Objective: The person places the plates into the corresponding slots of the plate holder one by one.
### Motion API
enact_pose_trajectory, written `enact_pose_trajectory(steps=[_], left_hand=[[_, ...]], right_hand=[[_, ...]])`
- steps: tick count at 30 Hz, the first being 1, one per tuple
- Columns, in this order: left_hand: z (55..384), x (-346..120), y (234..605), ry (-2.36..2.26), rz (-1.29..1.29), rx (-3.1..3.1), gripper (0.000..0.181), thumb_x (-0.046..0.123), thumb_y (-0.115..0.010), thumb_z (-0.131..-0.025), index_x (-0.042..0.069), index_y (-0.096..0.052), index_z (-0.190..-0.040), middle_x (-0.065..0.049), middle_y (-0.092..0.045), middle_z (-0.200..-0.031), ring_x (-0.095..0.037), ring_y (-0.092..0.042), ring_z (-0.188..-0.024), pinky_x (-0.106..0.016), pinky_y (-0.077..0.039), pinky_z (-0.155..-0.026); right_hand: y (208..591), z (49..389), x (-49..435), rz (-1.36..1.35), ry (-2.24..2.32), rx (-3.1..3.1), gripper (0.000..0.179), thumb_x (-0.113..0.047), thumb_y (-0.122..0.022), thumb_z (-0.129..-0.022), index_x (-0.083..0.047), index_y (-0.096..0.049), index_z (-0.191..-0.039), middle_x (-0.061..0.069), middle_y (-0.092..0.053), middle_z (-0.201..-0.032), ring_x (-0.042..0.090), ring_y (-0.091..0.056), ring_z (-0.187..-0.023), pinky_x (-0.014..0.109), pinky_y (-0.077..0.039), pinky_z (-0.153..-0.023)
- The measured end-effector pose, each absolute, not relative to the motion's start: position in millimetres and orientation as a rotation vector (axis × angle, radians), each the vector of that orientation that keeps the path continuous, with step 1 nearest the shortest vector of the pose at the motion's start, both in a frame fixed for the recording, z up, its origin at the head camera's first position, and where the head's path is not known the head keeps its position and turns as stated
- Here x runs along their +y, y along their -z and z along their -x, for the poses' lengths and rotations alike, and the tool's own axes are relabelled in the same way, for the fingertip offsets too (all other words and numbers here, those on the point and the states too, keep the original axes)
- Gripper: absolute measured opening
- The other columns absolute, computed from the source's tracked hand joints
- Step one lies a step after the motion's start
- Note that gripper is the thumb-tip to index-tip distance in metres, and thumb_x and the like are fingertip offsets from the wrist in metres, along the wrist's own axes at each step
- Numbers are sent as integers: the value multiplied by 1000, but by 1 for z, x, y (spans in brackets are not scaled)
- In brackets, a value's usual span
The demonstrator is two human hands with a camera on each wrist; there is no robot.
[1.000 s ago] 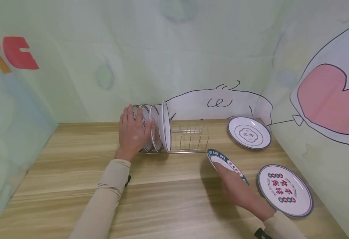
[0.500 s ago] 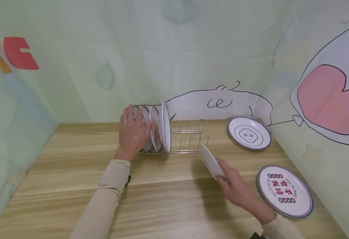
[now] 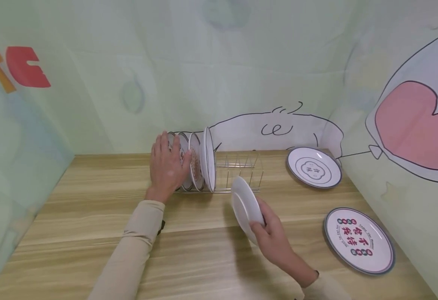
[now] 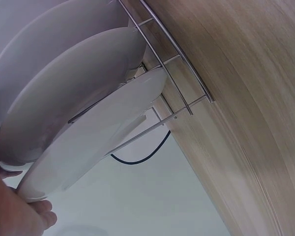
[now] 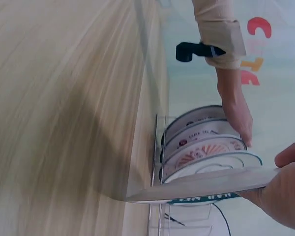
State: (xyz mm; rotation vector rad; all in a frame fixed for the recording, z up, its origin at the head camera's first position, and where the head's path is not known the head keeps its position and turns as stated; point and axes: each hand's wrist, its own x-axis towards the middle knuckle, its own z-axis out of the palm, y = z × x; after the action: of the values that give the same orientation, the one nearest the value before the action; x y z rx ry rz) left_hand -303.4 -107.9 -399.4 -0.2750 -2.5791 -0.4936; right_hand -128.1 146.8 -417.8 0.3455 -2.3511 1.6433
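Note:
My right hand point(image 3: 276, 237) pinches a white plate point(image 3: 245, 204) by its rim, thumb on the pale underside. The plate stands tilted on edge before the wire dish rack point(image 3: 239, 166). Its dark green lettered rim shows in the right wrist view, where that hand point(image 5: 285, 196) is at the right edge. Several upright plates point(image 5: 201, 150) stand in the rack's left part. My left hand point(image 3: 167, 166) lies over the leftmost ones, thumb on their right side. In the left wrist view its fingertips point(image 4: 46, 216) reach round the rim of a plate point(image 4: 93, 132).
A white plate with a blue rim point(image 3: 314, 167) lies flat at the back right. Nearer the front right lies another plate with red characters point(image 3: 358, 241). Patterned cloth walls point(image 3: 219, 75) enclose the wooden table point(image 3: 188, 258) at the back and sides.
My right hand has moved left toward the rack, turning the plate so its underside now faces left and toward the camera. The left hand has stayed on the racked plates.

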Motion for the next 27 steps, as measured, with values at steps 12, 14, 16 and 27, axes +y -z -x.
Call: enact_pose_trajectory(steps=[12,14,16,27], left_hand=[[303,-108,399,497,280,-2571,65,45,-41,-103,-1,-39,-148,-33,-25,-158,-49,-24,-148,-59,-21,-122],[303,-108,400,495,279,-2566,64,45,-42,-103,-2,-39,-147,-33,-26,-158,-49,-24,-148,-59,-21,-122],[304,-108,401,495,280,-2560,63,43,-43,-103,-2,-40,-147,-33,-26,-158,-50,-25,-147,-59,-21,-122],[304,-108,401,482,285,-2552,65,46,-40,-103,-1,-40,-147,-33,-27,-158,-49,-27,-147,-58,-23,-121]], right_hand=[[424,140,111,-260,-1775,-2118,61,18,-48,-82,5,-48,-141,31,-57,-134,47,-58,-115,56,-54,-89],[425,144,107,-259,-1776,-2103,61,18,-47,-83,5,-47,-142,31,-56,-135,47,-58,-117,57,-54,-89],[426,148,103,-256,-1785,-2092,61,17,-47,-84,4,-46,-144,30,-55,-137,47,-57,-118,58,-53,-90],[425,179,91,-252,-1748,-2052,59,15,-47,-86,3,-47,-143,28,-56,-138,43,-57,-121,59,-54,-92]])
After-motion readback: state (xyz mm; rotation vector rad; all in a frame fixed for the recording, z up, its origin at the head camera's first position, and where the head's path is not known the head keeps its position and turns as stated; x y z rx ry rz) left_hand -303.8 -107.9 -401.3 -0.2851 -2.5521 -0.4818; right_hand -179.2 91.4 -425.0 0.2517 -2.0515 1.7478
